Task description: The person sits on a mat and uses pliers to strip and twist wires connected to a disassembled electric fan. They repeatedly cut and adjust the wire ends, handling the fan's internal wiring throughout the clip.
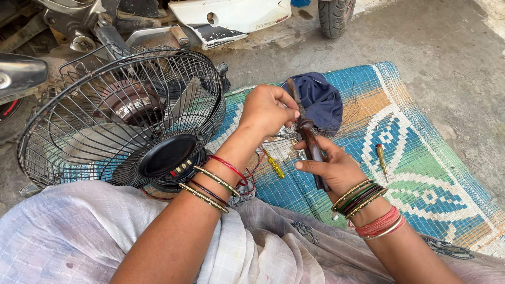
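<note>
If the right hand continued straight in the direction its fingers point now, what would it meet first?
The right hand points left, so it would probably first meet the yellow-handled screwdriver on the mat, then the left forearm. Depth is unclear.

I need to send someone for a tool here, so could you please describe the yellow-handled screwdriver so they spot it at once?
Start at the blue woven mat right of the wire fan cage. The yellow screwdriver lies on it under the left hand. The other screwdriver lies apart, farther right.

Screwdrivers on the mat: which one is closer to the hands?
The yellow screwdriver, lying just below the left hand. The other screwdriver lies alone further right on the mat.
</note>
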